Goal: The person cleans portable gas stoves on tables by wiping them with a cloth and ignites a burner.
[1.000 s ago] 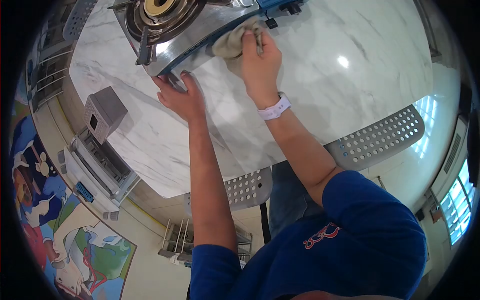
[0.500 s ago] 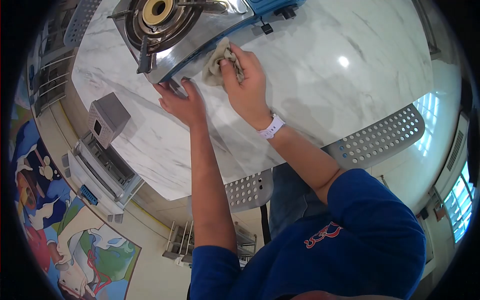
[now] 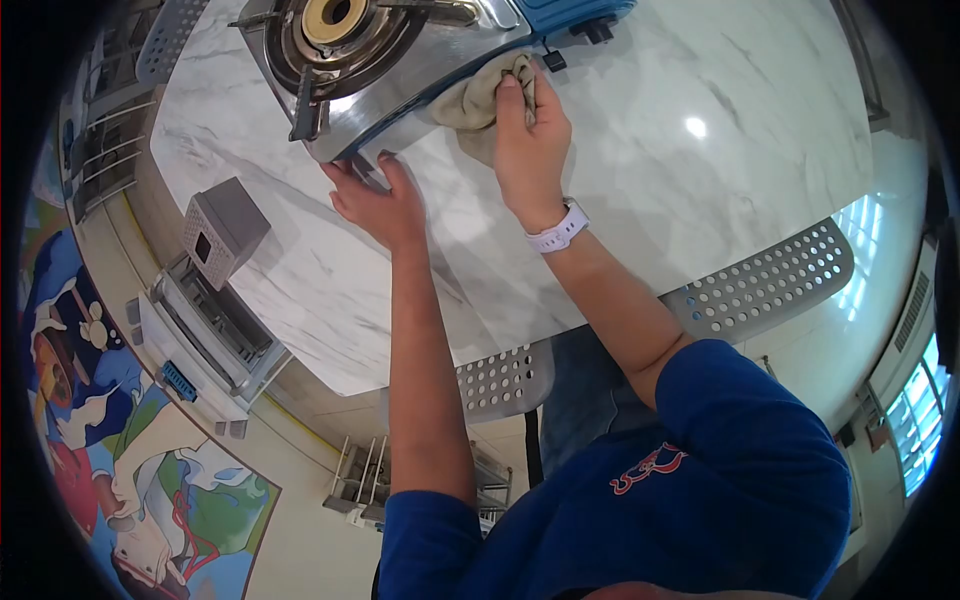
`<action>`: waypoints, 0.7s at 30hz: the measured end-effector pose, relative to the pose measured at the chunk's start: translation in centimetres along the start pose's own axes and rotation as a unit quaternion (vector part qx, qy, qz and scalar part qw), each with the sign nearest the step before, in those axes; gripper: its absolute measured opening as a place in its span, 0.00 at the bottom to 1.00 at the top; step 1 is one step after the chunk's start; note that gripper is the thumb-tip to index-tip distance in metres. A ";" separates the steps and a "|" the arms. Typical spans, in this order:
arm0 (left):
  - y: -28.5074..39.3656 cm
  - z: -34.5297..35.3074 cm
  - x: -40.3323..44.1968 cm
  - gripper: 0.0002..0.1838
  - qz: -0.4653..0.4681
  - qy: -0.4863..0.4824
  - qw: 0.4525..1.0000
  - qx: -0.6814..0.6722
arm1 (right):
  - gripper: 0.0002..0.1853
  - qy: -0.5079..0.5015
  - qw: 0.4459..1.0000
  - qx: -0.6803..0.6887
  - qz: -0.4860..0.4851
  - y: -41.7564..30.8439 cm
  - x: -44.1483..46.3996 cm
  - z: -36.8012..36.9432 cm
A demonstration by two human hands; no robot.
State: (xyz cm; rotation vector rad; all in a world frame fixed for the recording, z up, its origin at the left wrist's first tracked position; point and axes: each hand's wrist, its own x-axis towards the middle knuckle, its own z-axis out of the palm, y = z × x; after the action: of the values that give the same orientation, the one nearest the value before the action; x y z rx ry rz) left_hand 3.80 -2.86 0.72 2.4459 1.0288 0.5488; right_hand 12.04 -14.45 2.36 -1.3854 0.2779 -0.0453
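A gas stove (image 3: 440,68) with a steel top, a brass burner ring and a blue front side stands at the far side of the table. My left hand (image 3: 385,205) grips its near-left corner from below, fingertips partly hidden under the edge and thumb apart by the stove's foot. In my right hand (image 3: 535,160) a crumpled greenish-grey cloth (image 3: 468,105) is pinched between thumb and fingers. The cloth lies against the stove's blue side, its lower part hanging toward the tabletop.
The white marbled table (image 3: 660,190) carries a grey tissue box (image 3: 230,225) at its left edge. Grey perforated chair backs (image 3: 770,280) stand along the near edge. A black knob (image 3: 598,32) sticks out from the stove's front. A painted mural (image 3: 150,470) covers the wall at left.
My right hand has slid the cloth to the right and farther up along the stove's side. The left hand keeps its place at the corner while the view shifts slightly.
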 end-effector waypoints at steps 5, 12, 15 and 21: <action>0.1 -0.1 -0.1 0.42 0.007 0.000 1.000 -0.003 | 0.13 -0.064 0.995 -0.031 0.070 1.4 0.0 -0.6; -0.7 0.2 0.0 0.42 0.013 0.001 1.000 0.010 | 0.13 -0.140 0.984 -0.005 0.108 0.5 -1.1 -0.9; -0.5 0.1 -0.1 0.41 0.012 0.009 1.000 0.009 | 0.14 -0.151 0.986 -0.061 0.042 1.5 -3.1 0.3; -0.9 0.0 0.0 0.39 0.028 0.006 1.000 0.002 | 0.15 -0.197 0.978 -0.044 0.057 0.9 -4.8 2.8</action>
State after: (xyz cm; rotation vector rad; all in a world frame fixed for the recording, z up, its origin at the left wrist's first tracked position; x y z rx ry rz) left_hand 3.27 -2.32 0.19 2.4836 0.9686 0.5811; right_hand 7.88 -10.61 2.74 -1.4307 0.0273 0.3385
